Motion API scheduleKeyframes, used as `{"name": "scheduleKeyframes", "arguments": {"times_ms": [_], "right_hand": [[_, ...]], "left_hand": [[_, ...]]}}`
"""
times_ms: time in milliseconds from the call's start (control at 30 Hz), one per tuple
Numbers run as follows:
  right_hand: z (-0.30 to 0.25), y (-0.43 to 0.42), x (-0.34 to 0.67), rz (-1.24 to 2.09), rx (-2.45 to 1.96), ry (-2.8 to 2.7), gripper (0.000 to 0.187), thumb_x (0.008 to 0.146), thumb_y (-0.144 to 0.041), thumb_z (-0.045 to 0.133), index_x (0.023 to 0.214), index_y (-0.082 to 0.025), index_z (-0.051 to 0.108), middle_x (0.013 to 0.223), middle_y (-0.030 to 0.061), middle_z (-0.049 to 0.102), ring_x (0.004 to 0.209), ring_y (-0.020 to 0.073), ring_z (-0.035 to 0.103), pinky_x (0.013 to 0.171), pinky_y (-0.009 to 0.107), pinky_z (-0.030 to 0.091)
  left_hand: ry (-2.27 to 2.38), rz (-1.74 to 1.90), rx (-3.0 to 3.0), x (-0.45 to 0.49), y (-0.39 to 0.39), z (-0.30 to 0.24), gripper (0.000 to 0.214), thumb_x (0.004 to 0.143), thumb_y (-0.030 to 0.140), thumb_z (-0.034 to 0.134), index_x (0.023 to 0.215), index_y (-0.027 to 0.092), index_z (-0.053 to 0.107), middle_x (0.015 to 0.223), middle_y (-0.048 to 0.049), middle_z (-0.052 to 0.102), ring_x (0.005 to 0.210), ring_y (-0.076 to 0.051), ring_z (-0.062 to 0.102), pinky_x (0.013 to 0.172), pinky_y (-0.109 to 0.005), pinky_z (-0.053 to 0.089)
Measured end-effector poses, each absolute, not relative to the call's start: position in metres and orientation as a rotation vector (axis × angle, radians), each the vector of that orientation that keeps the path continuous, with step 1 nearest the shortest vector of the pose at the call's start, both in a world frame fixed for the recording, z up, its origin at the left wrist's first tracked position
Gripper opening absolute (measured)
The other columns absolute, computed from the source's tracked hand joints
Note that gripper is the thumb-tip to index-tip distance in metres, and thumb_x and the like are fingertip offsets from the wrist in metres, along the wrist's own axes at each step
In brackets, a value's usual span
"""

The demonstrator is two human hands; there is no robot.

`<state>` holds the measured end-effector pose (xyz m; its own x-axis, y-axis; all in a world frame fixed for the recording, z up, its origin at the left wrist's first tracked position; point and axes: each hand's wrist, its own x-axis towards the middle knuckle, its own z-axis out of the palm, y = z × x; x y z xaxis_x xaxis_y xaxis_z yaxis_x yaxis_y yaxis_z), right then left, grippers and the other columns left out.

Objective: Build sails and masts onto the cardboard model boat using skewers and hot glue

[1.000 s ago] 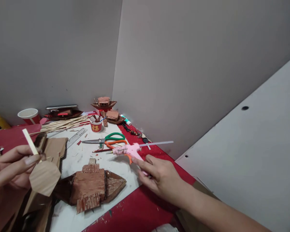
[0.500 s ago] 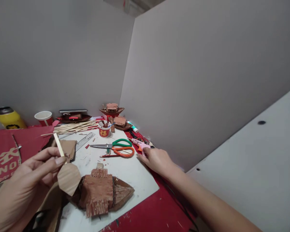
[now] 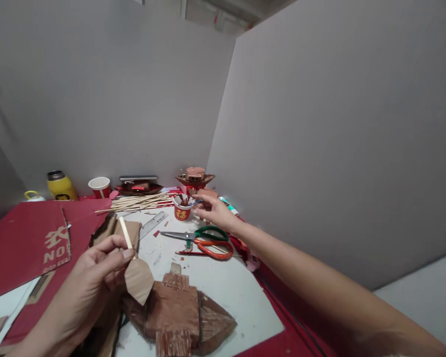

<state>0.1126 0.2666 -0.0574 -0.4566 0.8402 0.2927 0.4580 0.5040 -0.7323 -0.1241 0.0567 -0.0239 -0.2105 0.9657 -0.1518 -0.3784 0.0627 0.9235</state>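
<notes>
My left hand pinches a small paddle with a pale stick handle and a leaf-shaped brown cardboard blade. It is held just above a brown cardboard model boat on the white board. Over at the back, my right hand reaches to a red and white paper cup holding brown paint-stained tools. Its thumb and forefinger are apart, either side of a thin blue handle leaning from the cup; a grip on it is not visible. A pink glue gun lies partly hidden under my right forearm.
Scissors with green and orange handles and a metal ruler lie on the board. Thin wooden sticks, finished model boats, another cup and a yellow bottle stand behind. Grey partitions enclose the table.
My right hand has left the glue gun and moved forward and left to the paper cup. My left hand still holds the paddle. The view has turned left.
</notes>
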Motion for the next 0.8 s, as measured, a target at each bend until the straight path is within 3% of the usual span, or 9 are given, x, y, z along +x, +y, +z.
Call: {"name": "scheduleKeyframes", "arguments": {"times_ms": [167, 267, 433, 633, 800], "right_hand": [[-0.064, 0.281, 0.099, 0.944, -0.934, -1.994, 0.039, 0.082, -0.052, 0.058, 0.087, -0.015, 0.067, 0.057, -0.0021, 0.057, 0.048, 0.0111, 0.050, 0.043, 0.023, 0.043], [-0.063, 0.286, 0.099, 0.995, -0.919, -1.894, 0.040, 0.084, -0.055, 0.057, 0.080, -0.016, 0.063, 0.056, -0.0021, 0.056, 0.048, 0.0102, 0.049, 0.044, 0.022, 0.042], [-0.058, 0.295, 0.100, 1.055, -1.006, -1.768, 0.031, 0.096, -0.043, 0.050, 0.093, -0.014, 0.060, 0.076, 0.0000, 0.062, 0.056, 0.0088, 0.055, 0.050, 0.022, 0.047], [-0.050, 0.305, 0.092, 1.240, -1.133, -1.792, 0.026, 0.094, -0.033, 0.057, 0.114, -0.015, 0.059, 0.109, 0.0067, 0.063, 0.088, 0.0175, 0.064, 0.075, 0.036, 0.056], [-0.046, 0.305, 0.096, 1.293, -1.102, -1.646, 0.026, 0.095, -0.035, 0.056, 0.112, -0.015, 0.060, 0.106, 0.0062, 0.064, 0.085, 0.0164, 0.064, 0.073, 0.034, 0.056]], "left_hand": [[1.119, 1.470, 0.657, -0.123, 0.063, -0.031, 0.025, 0.066, 0.026, 0.082, 0.074, 0.017, 0.060, 0.062, 0.0054, 0.054, 0.051, -0.006, 0.049, 0.049, -0.015, 0.042], [1.121, 1.480, 0.658, -0.124, 0.065, -0.035, 0.023, 0.067, 0.025, 0.080, 0.076, 0.017, 0.060, 0.063, 0.0057, 0.053, 0.052, -0.005, 0.048, 0.051, -0.015, 0.042], [1.172, 1.494, 0.647, -0.127, 0.068, -0.042, 0.023, 0.070, 0.028, 0.080, 0.079, 0.017, 0.061, 0.062, 0.0059, 0.053, 0.051, -0.005, 0.047, 0.049, -0.014, 0.042], [1.197, 1.523, 0.594, -0.129, 0.071, -0.047, 0.028, 0.065, 0.027, 0.083, 0.078, 0.017, 0.061, 0.063, 0.0049, 0.056, 0.052, -0.007, 0.052, 0.051, -0.016, 0.046], [1.186, 1.517, 0.590, -0.128, 0.072, -0.049, 0.032, 0.065, 0.025, 0.083, 0.088, 0.018, 0.062, 0.075, 0.0004, 0.064, 0.060, -0.010, 0.060, 0.056, -0.020, 0.051]]}}
